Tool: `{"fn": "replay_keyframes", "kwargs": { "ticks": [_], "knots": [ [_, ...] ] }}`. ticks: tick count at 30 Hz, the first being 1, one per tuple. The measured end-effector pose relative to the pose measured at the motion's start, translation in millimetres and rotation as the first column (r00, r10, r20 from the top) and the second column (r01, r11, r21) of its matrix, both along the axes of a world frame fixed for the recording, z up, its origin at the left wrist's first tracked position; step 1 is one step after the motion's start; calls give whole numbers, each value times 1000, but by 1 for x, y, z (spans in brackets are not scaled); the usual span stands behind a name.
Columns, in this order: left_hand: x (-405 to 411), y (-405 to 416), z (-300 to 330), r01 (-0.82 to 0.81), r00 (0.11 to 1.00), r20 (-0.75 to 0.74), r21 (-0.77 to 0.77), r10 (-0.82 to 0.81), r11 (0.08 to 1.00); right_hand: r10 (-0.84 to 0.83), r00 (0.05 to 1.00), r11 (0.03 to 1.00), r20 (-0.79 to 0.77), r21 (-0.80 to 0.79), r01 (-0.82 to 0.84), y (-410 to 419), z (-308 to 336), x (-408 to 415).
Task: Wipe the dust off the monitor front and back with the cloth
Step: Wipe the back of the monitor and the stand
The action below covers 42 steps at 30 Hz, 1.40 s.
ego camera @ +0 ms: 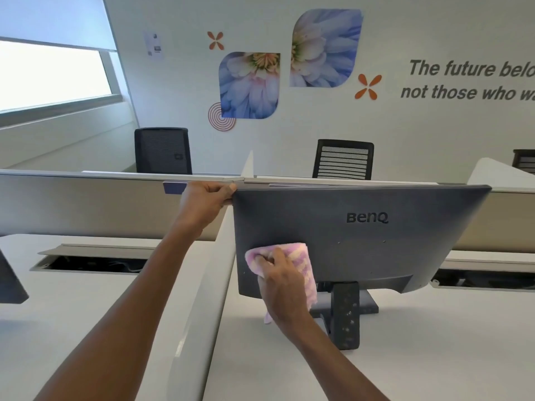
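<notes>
A dark grey flat-panel monitor [376,235] with a raised brand logo stands on a white desk [419,357], its back turned toward the camera, carried on a dark slotted stand [346,314] whose base sits on the desk surface.

The left hand [207,202] grips the monitor's upper left corner: the fingers curl over the top edge and out of sight behind the panel, while the thumb lies along the top of the corner, so the hand is clamped on the casing. How far the hidden fingers reach down the screen side cannot be told.

The right hand [282,280] holds a pink and pale yellow checked terry cloth [295,253] against the lower left part of the monitor's back. The fingers are bent and bunched together into the cloth, pinching a fold of it near the knuckles, and the hand presses the fabric flat onto the panel. The cloth spreads above and to the right of the hand, and a small corner of it hangs below the wrist, just above the desk.

Behind the monitor runs a beige partition screen [86,206]. Beyond it stand two black mesh office chairs [343,160], against a white wall with blue flower decals [249,85] and grey lettering. A window with a roller blind [52,21] is on the left.
</notes>
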State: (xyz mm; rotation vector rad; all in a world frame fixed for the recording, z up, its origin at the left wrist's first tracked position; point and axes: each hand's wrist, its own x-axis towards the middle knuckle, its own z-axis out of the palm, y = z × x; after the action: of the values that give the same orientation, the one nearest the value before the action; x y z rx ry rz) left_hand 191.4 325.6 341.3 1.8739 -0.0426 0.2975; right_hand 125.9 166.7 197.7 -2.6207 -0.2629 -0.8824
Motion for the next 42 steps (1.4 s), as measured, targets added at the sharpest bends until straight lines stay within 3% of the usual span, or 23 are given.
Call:
{"fn": "replay_keyframes", "kwargs": {
  "ticks": [4, 8, 12, 18, 22, 26, 29, 33, 39, 42],
  "knots": [
    [2, -3, 1, -20, 1000, -2, 16, 20, 1000, -39, 995, 996, 92, 78, 31, 3, 17, 4],
    [2, -3, 0, -23, 1000, 3, 34, 23, 999, 30, 998, 999, 47, -25, -29, 29, 30, 16],
    [1, -1, 2, -19, 1000, -10, 27, 19, 999, 53, 997, 985, -57, -159, -61, 42, -1, 15],
    [3, -3, 1, -30, 1000, -1, 48, 30, 998, -30, 999, 999, 11, -11, 31, 33, 8, 9],
    [3, -3, 1, -35, 999, -3, 46, 35, 998, 7, 1000, 987, -10, -158, -9, 50, 21, 15],
    [0, -3, 0, -31, 999, 11, 53, 31, 998, 6, 991, 955, -136, -294, -46, 46, -16, 11],
    [0, -3, 0, -33, 999, 13, 43, 32, 999, -9, 992, 981, -129, -193, -17, 27, -27, 4],
    [2, -5, 0, -33, 999, 17, 46, 33, 998, -22, 1000, 1000, 19, 4, 22, 20, 4, 6],
    [-1, -3, 0, -37, 999, 10, 59, 36, 998, 77, 997, 988, -15, -136, -78, 22, -10, 10],
    [-2, -3, 0, -43, 999, 11, 52, 42, 998, 24, 999, 996, -45, -85, -27, -4, -35, 2]
  ]
}}
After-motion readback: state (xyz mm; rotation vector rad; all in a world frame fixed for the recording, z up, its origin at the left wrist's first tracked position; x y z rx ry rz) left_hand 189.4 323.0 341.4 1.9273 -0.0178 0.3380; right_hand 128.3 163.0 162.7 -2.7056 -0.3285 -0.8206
